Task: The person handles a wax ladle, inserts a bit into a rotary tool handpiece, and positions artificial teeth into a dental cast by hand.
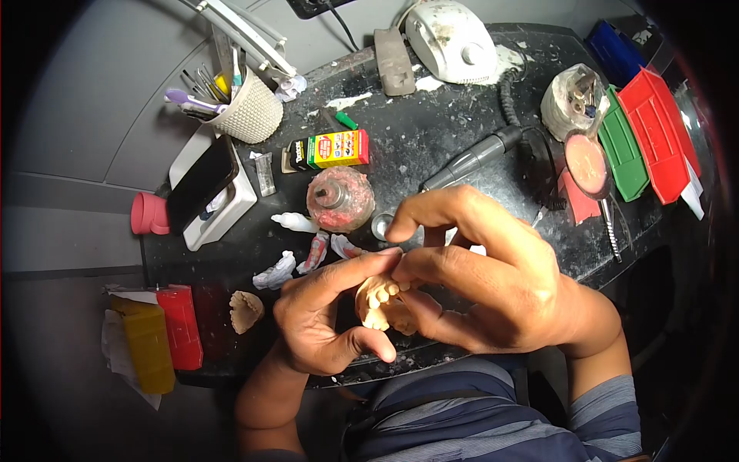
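A yellowish dental cast (376,296) with a row of teeth is held up close to my body, above the table's front edge. My left hand (319,316) is closed around its left side, with the index finger over the top and the thumb below. On the right side, my right hand (493,281) pinches the cast near its teeth with thumb and index finger, the other fingers curled above. Whether something small sits between those fingertips is hidden. A second dental cast (245,311) lies left of my left hand. White and pink denture-like pieces (314,252) lie just beyond it.
A glass jar with pink residue (339,204), a Terex box (337,148) and a rotary handpiece (477,158) lie ahead. Farther back are a white control unit (454,42) and a tool cup (250,112). Red (658,135) and green bins (622,146) stand right; a phone (204,185) leans left.
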A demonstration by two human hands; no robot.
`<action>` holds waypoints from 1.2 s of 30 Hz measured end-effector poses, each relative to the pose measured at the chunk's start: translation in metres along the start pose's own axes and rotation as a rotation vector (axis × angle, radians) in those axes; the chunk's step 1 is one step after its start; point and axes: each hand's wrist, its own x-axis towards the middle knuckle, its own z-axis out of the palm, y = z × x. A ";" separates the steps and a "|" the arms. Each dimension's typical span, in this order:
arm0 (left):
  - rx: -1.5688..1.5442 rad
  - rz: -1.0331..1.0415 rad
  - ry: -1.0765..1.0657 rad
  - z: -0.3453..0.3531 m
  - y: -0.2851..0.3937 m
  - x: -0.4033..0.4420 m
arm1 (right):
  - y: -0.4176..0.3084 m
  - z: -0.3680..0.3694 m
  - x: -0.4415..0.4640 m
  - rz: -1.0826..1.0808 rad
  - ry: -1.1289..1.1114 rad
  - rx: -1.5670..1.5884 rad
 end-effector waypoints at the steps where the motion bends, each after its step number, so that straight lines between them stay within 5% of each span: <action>1: 0.039 0.039 -0.006 0.000 0.000 0.001 | -0.001 0.000 0.000 0.007 0.001 -0.008; 11: 0.535 0.419 0.022 0.002 0.023 0.010 | 0.002 0.000 0.003 -0.273 0.049 -0.182; 19: 0.617 0.615 0.043 0.003 0.025 0.008 | -0.010 -0.005 0.005 -0.263 0.009 -0.148; 33: 0.637 0.734 0.103 0.002 0.008 -0.008 | -0.010 0.002 -0.001 -0.151 0.018 -0.087; 36: 0.519 0.540 -0.021 -0.001 0.003 -0.020 | -0.012 0.003 -0.002 -0.106 0.028 -0.059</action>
